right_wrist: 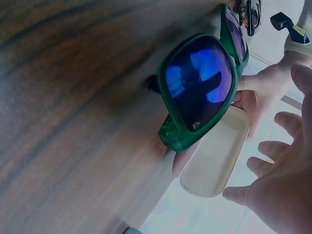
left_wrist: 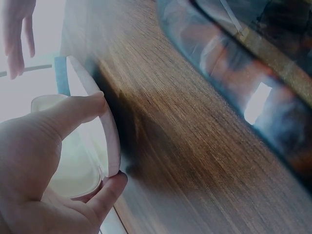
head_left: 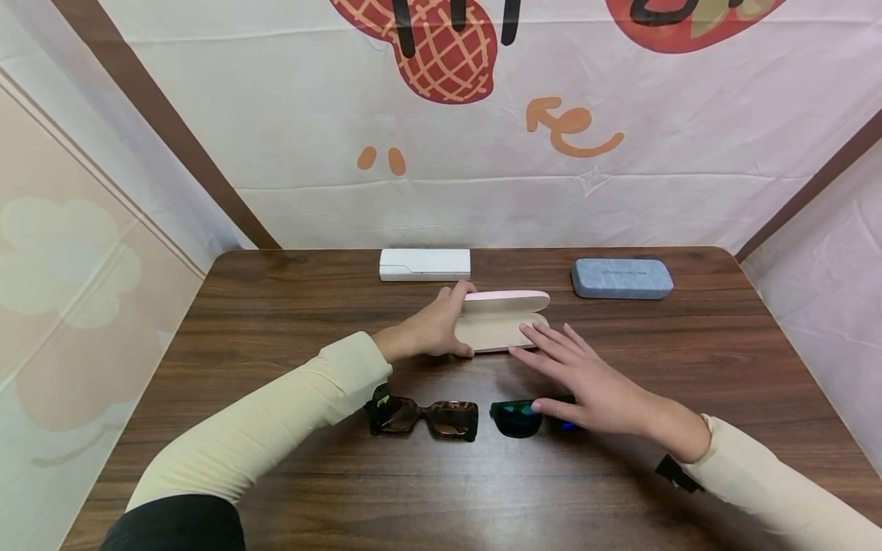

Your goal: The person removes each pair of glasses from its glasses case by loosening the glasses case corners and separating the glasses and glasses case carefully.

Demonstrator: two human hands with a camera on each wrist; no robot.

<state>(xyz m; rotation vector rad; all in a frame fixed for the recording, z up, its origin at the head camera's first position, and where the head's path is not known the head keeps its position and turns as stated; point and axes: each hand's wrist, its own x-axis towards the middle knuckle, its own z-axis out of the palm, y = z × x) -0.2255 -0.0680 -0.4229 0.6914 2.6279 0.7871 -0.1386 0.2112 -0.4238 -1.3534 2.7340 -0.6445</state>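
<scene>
A glasses case [head_left: 491, 334] with a pink outside and cream lining stands with its lid up at mid-table; nothing lies inside. My left hand [head_left: 434, 325] grips its left end, thumb at the front edge and fingers behind, as the left wrist view confirms around the case [left_wrist: 73, 168]. Fingers spread, my right hand [head_left: 596, 386] reaches toward the case's right end; whether it touches is unclear. Beneath that hand lie green-framed sunglasses [head_left: 517, 419], partly hidden, with blue mirrored lenses in the right wrist view. Tortoiseshell sunglasses [head_left: 451, 419] lie to their left, under my left wrist.
Toward the back edge of the wooden table [head_left: 289, 306] sit a white case [head_left: 425, 265], behind my left hand, and a blue glasses case [head_left: 622, 278] at the right. A printed cloth [head_left: 310, 115] hangs behind the table.
</scene>
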